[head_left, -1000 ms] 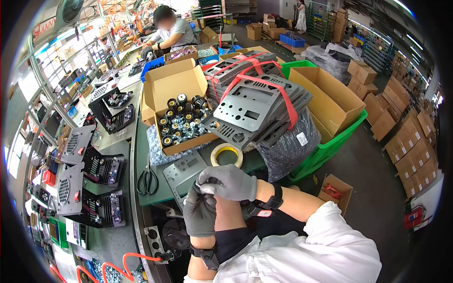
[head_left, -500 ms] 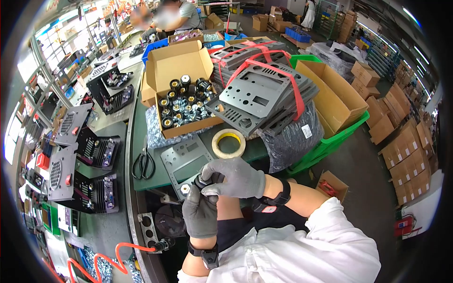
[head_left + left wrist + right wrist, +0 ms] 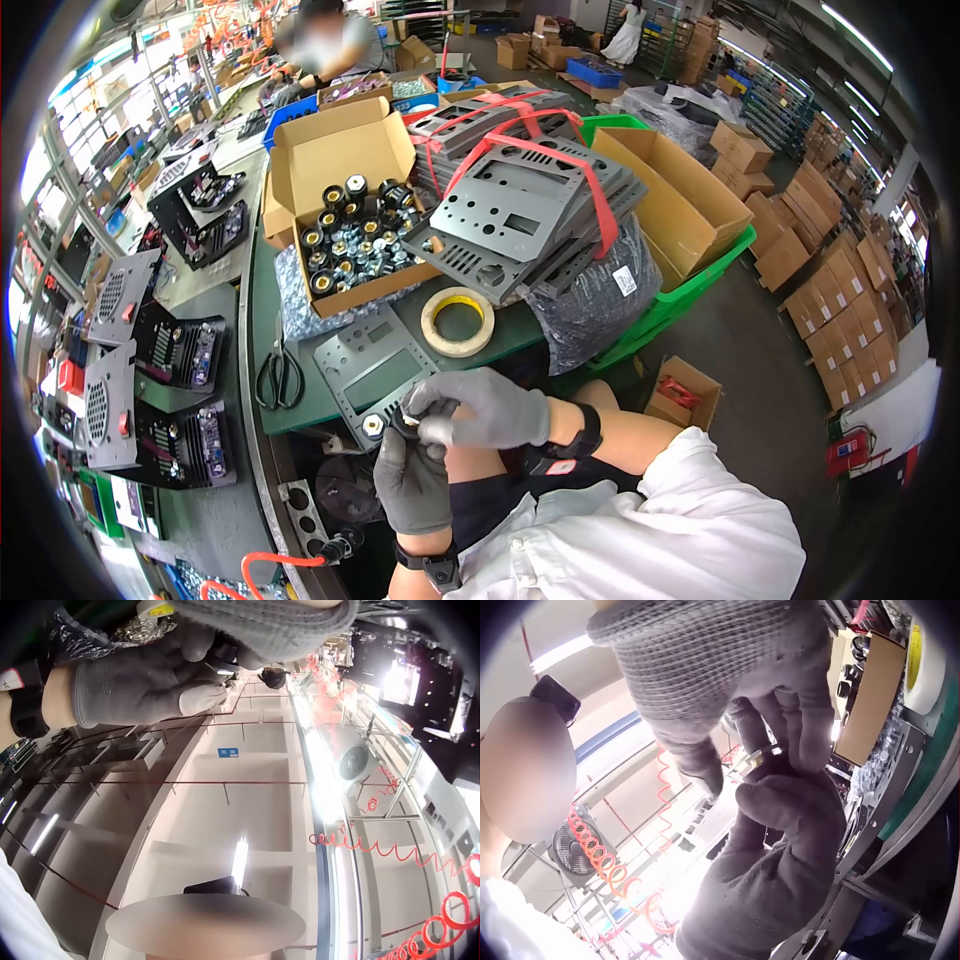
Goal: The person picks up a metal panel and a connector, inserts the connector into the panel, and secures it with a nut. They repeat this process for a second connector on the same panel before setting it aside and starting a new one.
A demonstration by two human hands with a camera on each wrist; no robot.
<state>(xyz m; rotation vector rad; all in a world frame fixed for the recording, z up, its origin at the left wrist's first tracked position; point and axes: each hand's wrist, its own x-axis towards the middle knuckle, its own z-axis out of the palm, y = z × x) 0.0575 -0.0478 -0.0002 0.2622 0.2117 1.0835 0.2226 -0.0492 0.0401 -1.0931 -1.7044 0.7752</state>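
A small black round part (image 3: 769, 766) with brass and silver metal at its middle sits between my two gloved hands. My left hand (image 3: 412, 488), below it in the head view, pinches it between thumb and fingers. From above and the right my right hand (image 3: 482, 408) curls its fingers over the same part; its thumb (image 3: 705, 774) stands a little apart in the right wrist view. Right beside the part, a white disc with a hex nut (image 3: 373, 426) shows at the near end of a grey punched metal panel (image 3: 342, 362). The fingers hide much of the held part.
An open carton (image 3: 383, 287) holds several similar black parts and loose nuts. A tape roll (image 3: 433, 325), black scissors (image 3: 268, 380) and red-strapped stacked metal panels (image 3: 535, 200) share the green table (image 3: 300, 405). Half-built black units (image 3: 160, 440) stand left. A green crate (image 3: 690, 315) stands right.
My hands stay together at the black part while the fingers shift round it. The nut on the panel, hidden one second ago, shows now. The head view has shifted a little.
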